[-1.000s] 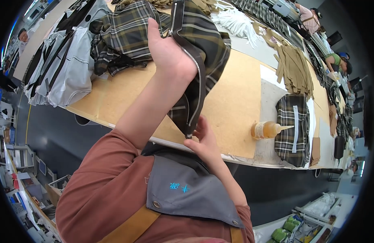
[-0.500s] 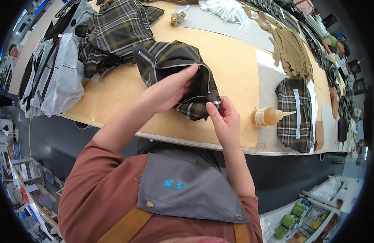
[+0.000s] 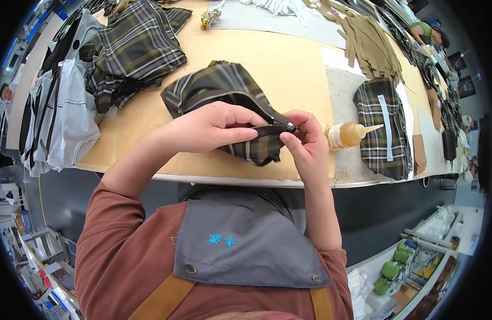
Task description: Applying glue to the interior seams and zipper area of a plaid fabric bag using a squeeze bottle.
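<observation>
A dark plaid zippered pouch [image 3: 219, 82] lies on the worktable in front of me, its zipper partly unzipped so the two toothed edges gape. My left hand [image 3: 219, 127] pinches the near zipper edge between thumb and fingers. At the right end of the zipper, my right hand [image 3: 305, 136] grips the corner of the pouch near the metal slider. Just right of that hand lies a squeeze bottle [image 3: 346, 136] of amber liquid with a pale nozzle. Beyond the bottle is another plaid pouch [image 3: 368, 122] with a light strip across it.
Plaid pieces [image 3: 136, 48] are heaped at the far left, beside hanging grey-and-black pieces [image 3: 70, 112]. A bundle of olive strips [image 3: 371, 48] and white strips [image 3: 280, 6] lie at the back. Brown card pieces [image 3: 419, 152] rest at the right. A person [image 3: 428, 33] works at the far right.
My left hand has come out of the pouch's mouth and now pinches the near zipper edge. The opening has narrowed. My right hand stays at the zipper's right end.
</observation>
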A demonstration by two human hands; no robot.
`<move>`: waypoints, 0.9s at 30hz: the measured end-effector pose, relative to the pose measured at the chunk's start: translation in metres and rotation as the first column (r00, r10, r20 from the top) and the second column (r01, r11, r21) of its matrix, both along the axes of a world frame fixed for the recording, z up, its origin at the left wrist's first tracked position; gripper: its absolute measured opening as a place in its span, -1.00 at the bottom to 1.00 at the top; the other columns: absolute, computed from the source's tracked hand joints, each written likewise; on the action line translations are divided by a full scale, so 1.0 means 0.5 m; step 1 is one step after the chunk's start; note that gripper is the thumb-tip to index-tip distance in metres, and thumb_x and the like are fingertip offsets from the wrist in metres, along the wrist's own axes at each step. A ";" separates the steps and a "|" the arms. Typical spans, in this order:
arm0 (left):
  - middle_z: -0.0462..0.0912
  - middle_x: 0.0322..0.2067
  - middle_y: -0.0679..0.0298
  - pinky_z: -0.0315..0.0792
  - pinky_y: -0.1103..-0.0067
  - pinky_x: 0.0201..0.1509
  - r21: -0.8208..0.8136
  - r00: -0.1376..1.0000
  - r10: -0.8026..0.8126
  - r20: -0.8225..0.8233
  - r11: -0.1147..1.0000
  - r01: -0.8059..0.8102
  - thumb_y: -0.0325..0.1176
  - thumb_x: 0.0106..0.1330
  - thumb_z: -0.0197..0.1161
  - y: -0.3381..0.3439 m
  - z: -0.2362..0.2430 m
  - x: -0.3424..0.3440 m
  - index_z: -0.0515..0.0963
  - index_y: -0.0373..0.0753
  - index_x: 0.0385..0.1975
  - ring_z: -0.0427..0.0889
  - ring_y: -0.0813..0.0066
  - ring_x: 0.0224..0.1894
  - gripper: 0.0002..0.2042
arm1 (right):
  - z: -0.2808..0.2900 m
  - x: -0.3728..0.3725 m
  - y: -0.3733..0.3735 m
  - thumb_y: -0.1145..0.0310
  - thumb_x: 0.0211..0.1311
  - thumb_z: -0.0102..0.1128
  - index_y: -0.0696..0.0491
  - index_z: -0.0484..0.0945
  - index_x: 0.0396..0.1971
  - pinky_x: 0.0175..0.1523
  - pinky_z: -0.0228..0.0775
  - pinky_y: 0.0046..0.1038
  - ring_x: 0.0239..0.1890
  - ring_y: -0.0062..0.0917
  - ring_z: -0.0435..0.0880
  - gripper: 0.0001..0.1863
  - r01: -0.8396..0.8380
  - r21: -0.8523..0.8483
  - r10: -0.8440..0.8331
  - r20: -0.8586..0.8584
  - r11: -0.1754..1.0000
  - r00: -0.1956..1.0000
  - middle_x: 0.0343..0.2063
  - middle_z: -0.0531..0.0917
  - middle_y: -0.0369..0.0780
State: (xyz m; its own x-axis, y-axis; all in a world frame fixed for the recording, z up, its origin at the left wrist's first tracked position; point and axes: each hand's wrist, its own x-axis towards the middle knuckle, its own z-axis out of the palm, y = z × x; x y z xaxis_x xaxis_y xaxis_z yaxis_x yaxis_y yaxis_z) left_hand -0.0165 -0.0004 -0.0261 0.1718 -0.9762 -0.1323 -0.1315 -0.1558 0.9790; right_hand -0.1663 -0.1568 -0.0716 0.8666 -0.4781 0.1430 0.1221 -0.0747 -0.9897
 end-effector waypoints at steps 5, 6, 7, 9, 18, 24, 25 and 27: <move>0.52 -0.23 0.38 0.30 0.70 -0.05 -0.048 0.962 0.057 -0.266 0.996 -0.072 -0.44 0.30 0.00 -0.007 -0.029 -0.010 0.46 -0.34 -0.16 0.42 0.72 -0.17 -0.81 | 0.000 -0.023 0.002 0.32 -0.12 0.39 0.08 0.35 -0.03 -0.11 0.30 -0.59 -0.16 -0.61 0.49 -0.40 -0.050 -0.055 0.055 0.099 0.997 0.994 -0.23 0.56 -0.28; 0.52 -0.21 0.36 0.29 0.69 -0.04 -0.075 0.949 0.083 -0.304 0.991 -0.110 -0.45 0.29 -0.01 -0.010 -0.026 -0.016 0.43 -0.33 -0.13 0.43 0.70 -0.16 -0.79 | 0.000 -0.026 0.010 0.37 -0.11 0.37 0.09 0.36 -0.04 -0.11 0.31 -0.58 -0.17 -0.60 0.50 -0.44 -0.032 -0.065 0.034 0.035 0.997 0.999 -0.23 0.56 -0.27; 0.52 -0.21 0.36 0.29 0.69 -0.04 -0.074 0.950 0.078 -0.303 0.992 -0.105 -0.45 0.29 -0.01 -0.010 -0.026 -0.021 0.43 -0.33 -0.13 0.43 0.70 -0.16 -0.79 | 0.000 -0.029 0.014 0.41 -0.10 0.35 0.11 0.38 -0.06 -0.12 0.31 -0.58 -0.18 -0.58 0.51 -0.48 -0.014 -0.077 0.012 -0.028 0.997 1.000 -0.24 0.57 -0.27; 0.52 -0.20 0.34 0.30 0.67 -0.03 -0.117 0.812 0.050 -0.582 0.983 -0.144 -0.44 0.27 0.00 -0.010 -0.028 -0.032 0.41 -0.33 -0.10 0.45 0.65 -0.15 -0.77 | -0.026 -0.034 0.002 0.51 -0.05 0.28 0.14 0.45 -0.15 -0.14 0.33 -0.57 -0.22 -0.57 0.52 -0.62 -0.007 -0.055 0.003 -0.075 0.998 0.997 -0.27 0.57 -0.25; 0.47 -0.20 0.46 0.24 0.72 -0.09 0.117 0.443 0.188 -0.876 0.976 -0.184 -0.13 0.31 0.01 -0.020 -0.057 -0.105 0.40 -0.18 -0.08 0.39 0.76 -0.18 -0.68 | -0.066 -0.028 -0.010 0.67 -0.10 0.09 0.10 0.51 -0.32 -0.13 0.32 -0.51 -0.24 -0.45 0.51 -0.73 0.084 -0.249 -0.109 -0.088 0.965 0.990 -0.36 0.57 -0.23; 0.48 -0.13 0.29 0.28 0.61 -0.01 0.105 0.763 0.152 -0.628 0.988 -0.110 -0.23 0.33 -0.03 -0.020 -0.116 -0.098 0.33 -0.29 0.03 0.44 0.56 -0.11 -0.65 | -0.158 -0.044 -0.042 0.63 -0.07 0.10 0.09 0.51 -0.33 -0.09 0.31 -0.44 -0.22 -0.35 0.51 -0.77 0.113 -0.321 -0.196 -0.238 0.940 0.951 -0.35 0.57 -0.19; 0.47 -0.08 0.24 0.27 0.58 0.05 0.094 0.933 0.039 -0.359 0.996 -0.005 -0.26 0.33 -0.03 -0.008 -0.099 -0.085 0.30 -0.33 0.08 0.43 0.51 -0.05 -0.62 | -0.152 -0.046 -0.044 0.65 -0.10 0.08 0.09 0.52 -0.32 -0.07 0.31 -0.43 -0.20 -0.33 0.50 -0.73 0.096 -0.383 -0.185 -0.203 0.919 0.961 -0.34 0.57 -0.19; 0.55 -0.13 0.15 0.32 0.59 0.05 0.117 0.977 -0.206 0.047 0.973 0.199 -0.23 0.30 0.00 0.030 -0.022 -0.044 0.45 -0.33 -0.06 0.48 0.51 -0.03 -0.67 | -0.135 -0.054 -0.050 0.67 -0.14 0.06 0.08 0.52 -0.31 -0.06 0.30 -0.41 -0.18 -0.32 0.49 -0.69 0.084 -0.440 -0.172 -0.164 0.894 0.971 -0.34 0.57 -0.18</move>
